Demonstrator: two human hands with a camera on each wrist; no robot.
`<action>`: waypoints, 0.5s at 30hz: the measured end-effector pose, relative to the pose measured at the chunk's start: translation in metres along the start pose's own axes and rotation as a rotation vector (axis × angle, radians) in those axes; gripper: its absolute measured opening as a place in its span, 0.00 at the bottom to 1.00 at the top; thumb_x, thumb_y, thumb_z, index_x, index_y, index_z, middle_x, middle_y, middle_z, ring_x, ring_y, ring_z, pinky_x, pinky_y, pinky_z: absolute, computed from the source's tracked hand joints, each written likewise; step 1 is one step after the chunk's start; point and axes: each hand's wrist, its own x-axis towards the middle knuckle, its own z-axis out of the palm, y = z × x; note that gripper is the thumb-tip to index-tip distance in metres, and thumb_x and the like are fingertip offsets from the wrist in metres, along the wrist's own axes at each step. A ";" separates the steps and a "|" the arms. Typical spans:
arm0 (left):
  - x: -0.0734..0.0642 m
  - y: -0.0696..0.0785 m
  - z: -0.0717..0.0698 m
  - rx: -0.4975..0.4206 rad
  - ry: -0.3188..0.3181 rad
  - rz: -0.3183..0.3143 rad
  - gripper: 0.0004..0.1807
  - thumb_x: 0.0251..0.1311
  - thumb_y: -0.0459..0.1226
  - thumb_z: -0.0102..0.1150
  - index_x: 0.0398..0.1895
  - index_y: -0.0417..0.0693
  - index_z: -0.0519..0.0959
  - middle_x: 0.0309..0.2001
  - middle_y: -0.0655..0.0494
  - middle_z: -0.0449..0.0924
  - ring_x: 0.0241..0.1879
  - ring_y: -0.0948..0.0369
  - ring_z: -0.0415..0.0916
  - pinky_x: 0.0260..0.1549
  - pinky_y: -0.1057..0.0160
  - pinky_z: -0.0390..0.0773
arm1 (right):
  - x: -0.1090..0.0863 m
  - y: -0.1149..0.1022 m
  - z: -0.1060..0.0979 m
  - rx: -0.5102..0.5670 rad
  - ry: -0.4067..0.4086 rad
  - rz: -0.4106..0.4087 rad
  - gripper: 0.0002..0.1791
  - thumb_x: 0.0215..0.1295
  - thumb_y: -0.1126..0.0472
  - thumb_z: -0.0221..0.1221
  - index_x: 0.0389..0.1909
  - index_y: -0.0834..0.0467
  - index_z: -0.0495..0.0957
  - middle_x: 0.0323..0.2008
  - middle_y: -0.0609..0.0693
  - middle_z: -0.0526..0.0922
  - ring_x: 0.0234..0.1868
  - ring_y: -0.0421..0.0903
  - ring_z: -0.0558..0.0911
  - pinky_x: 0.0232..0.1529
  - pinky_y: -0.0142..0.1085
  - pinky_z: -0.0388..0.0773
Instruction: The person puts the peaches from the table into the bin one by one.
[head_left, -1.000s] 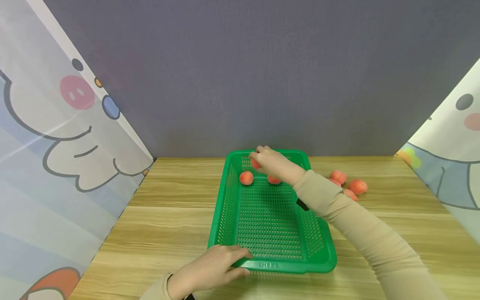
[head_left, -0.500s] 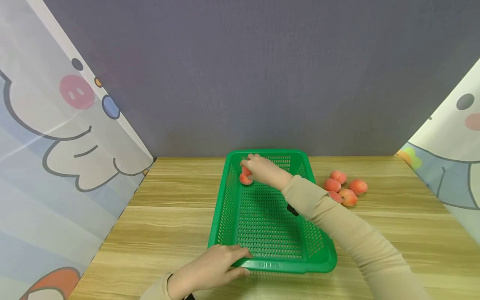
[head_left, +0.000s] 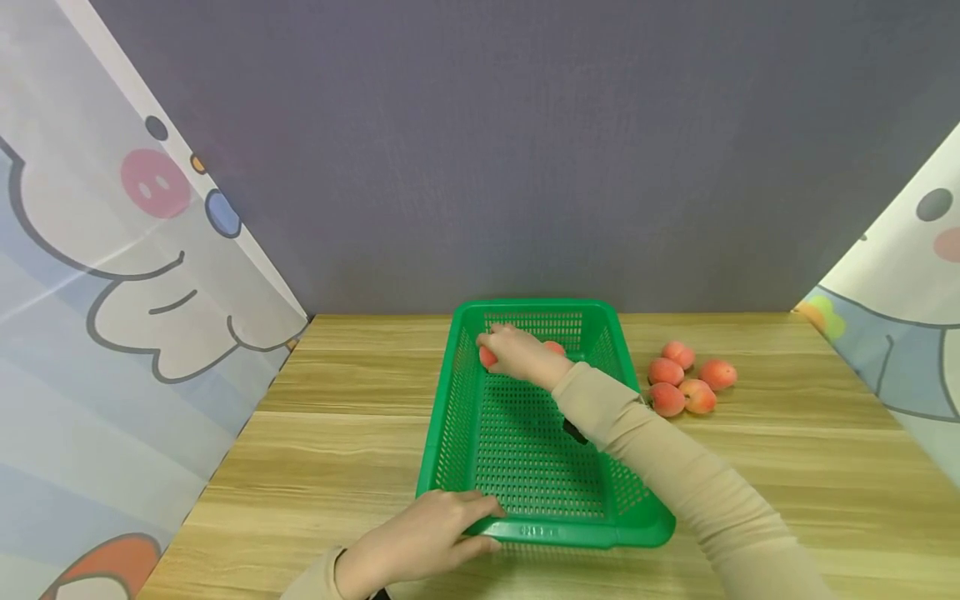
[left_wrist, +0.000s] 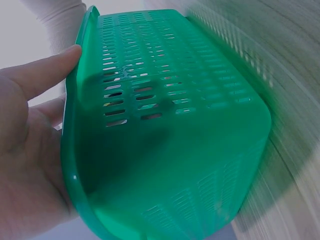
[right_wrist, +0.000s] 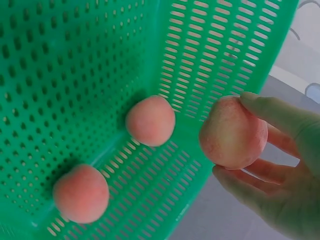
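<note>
My right hand [head_left: 517, 354] is low inside the green plastic basket [head_left: 551, 532], near its far left corner. Thumb and fingers pinch a round pinkish-orange peach [right_wrist: 232, 132], seen close in the right wrist view. Two more peaches lie in the basket: one peach [right_wrist: 150, 120] just beside the held one, another peach [right_wrist: 81, 193] farther off along the far end. My left hand [head_left: 431, 533] grips the near rim of the basket at its left corner. In the left wrist view its thumb [left_wrist: 55, 70] presses against the rim from outside.
Several loose peaches [head_left: 667, 400] are clustered on the wooden table [head_left: 337, 450] right of the basket, close to the right forearm. A dark grey panel [head_left: 525, 167] rises behind the table. Cartoon-printed sheets [head_left: 172, 267] flank both sides.
The right hand has carried its peach leftward and down into the basket's far left corner. The moving forearm now uncovers more of the peaches on the table. The left hand has stayed put.
</note>
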 end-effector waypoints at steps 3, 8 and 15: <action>0.000 0.000 0.000 0.004 -0.002 0.001 0.11 0.58 0.43 0.53 0.41 0.49 0.74 0.40 0.61 0.78 0.33 0.73 0.74 0.29 0.80 0.69 | 0.002 0.001 0.005 0.021 -0.018 0.012 0.21 0.54 0.63 0.61 0.50 0.61 0.72 0.48 0.60 0.73 0.46 0.53 0.74 0.40 0.40 0.74; -0.001 0.000 0.001 0.013 0.001 0.000 0.11 0.58 0.43 0.53 0.41 0.49 0.74 0.39 0.61 0.78 0.33 0.72 0.74 0.30 0.80 0.70 | 0.003 0.003 0.015 0.022 -0.008 0.006 0.15 0.53 0.64 0.61 0.43 0.59 0.74 0.47 0.59 0.74 0.49 0.55 0.73 0.40 0.38 0.73; -0.001 0.000 0.000 0.009 0.002 0.000 0.11 0.58 0.43 0.53 0.41 0.48 0.74 0.38 0.61 0.78 0.33 0.72 0.74 0.29 0.80 0.70 | 0.002 0.003 0.023 0.023 -0.009 -0.015 0.16 0.52 0.65 0.62 0.44 0.61 0.74 0.41 0.55 0.76 0.40 0.49 0.74 0.36 0.33 0.72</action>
